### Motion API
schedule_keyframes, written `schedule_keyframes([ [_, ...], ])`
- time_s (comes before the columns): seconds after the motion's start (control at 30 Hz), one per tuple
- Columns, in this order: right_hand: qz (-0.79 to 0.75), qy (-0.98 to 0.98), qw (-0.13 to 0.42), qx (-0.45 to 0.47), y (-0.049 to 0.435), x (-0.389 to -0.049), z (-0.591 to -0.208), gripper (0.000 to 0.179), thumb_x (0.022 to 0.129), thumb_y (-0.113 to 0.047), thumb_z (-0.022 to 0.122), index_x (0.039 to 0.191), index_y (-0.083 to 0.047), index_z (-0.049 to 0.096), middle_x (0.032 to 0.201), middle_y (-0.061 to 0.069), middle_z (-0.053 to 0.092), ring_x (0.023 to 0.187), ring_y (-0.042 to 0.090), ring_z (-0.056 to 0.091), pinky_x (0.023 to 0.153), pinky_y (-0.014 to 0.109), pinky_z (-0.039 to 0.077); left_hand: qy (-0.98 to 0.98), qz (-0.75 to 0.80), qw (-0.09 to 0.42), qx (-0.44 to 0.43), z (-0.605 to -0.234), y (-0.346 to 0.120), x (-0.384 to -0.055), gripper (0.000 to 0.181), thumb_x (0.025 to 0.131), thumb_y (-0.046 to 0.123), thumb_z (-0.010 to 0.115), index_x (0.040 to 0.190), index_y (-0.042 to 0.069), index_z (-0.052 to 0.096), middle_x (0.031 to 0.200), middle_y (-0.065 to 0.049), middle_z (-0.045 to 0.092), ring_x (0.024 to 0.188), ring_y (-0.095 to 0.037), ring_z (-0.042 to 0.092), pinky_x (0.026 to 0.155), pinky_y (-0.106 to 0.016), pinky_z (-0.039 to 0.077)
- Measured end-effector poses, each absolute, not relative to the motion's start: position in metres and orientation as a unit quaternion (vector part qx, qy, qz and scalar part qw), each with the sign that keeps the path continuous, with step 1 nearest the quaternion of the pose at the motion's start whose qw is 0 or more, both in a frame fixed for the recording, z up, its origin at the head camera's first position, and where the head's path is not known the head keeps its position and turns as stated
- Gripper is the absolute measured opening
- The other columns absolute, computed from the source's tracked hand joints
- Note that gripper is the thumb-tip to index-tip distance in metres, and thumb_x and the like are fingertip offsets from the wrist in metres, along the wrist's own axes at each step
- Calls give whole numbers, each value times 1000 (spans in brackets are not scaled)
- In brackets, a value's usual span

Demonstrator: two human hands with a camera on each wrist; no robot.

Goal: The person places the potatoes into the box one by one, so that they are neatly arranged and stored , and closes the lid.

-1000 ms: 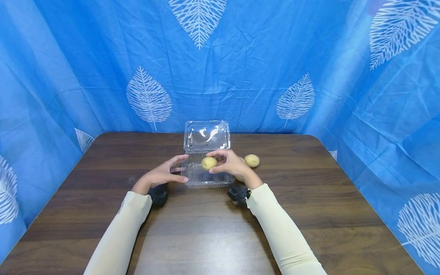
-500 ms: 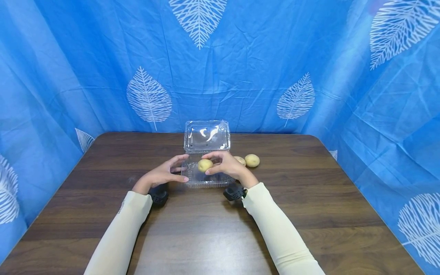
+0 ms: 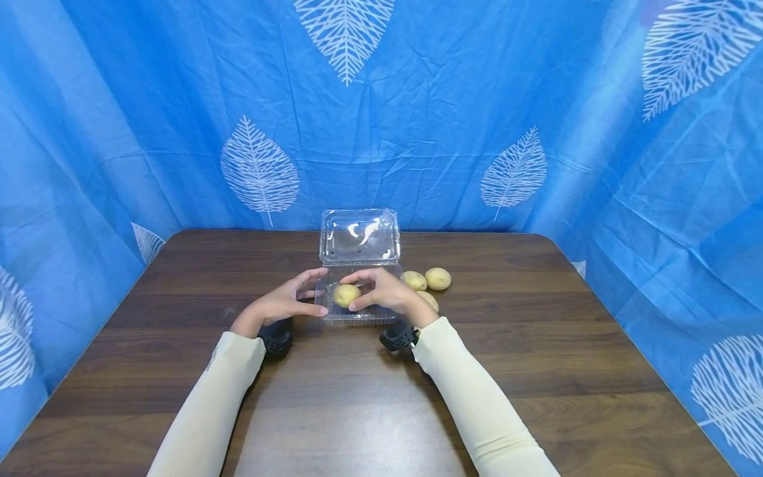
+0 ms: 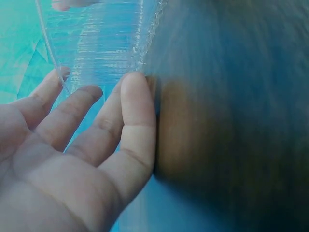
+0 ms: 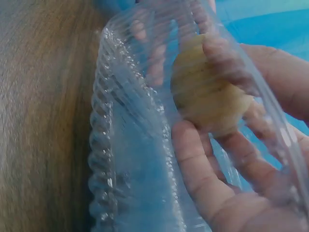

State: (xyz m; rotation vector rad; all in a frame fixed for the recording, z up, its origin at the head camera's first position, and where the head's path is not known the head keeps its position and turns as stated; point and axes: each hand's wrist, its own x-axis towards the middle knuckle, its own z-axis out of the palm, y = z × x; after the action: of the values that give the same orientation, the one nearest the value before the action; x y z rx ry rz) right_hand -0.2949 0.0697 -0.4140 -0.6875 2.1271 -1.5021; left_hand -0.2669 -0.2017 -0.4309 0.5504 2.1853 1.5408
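Note:
A clear plastic clamshell container (image 3: 357, 318) stands on the table with its lid (image 3: 359, 238) raised at the back. My right hand (image 3: 387, 291) pinches a small yellow potato (image 3: 346, 295) between thumb and fingers, inside or just over the container's base. In the right wrist view this potato (image 5: 207, 92) shows through the transparent wall. My left hand (image 3: 283, 301) is at the container's left end with fingers spread, thumb toward the front. Its fingertips (image 4: 137, 87) touch or nearly touch the ridged side wall (image 4: 106, 43) in the left wrist view.
Beside the container on the right lie loose potatoes (image 3: 438, 279), one partly hidden behind my right wrist. The brown wooden table (image 3: 357, 411) ends at a blue curtain (image 3: 417, 132) with white leaf prints. A black wrist device (image 3: 276, 338) sits under each wrist.
My right hand has moved left and slightly nearer with the potato, lower toward the container's base. More of the loose potatoes now show behind it. The left hand has stayed still.

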Motion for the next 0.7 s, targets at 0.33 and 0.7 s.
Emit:
schedule_keyframes([
  [0.33,-520,777,228,-272,62,-295,-416,53,87,11,81,138,9,66,141,22,68,112,25,69,97,34,58,779,560,207,193,-433,-201,-267,102,96,19,81,170,-1,15,177,-29,10,157,-58,24,120,-72,33],
  [0.7,-478,800,233,-278,52,-294,-417,50,87,8,82,136,6,70,140,19,69,115,28,71,93,33,61,776,562,208,196,-433,-201,-266,103,95,19,82,171,-1,14,177,-29,9,157,-59,23,120,-71,35],
])
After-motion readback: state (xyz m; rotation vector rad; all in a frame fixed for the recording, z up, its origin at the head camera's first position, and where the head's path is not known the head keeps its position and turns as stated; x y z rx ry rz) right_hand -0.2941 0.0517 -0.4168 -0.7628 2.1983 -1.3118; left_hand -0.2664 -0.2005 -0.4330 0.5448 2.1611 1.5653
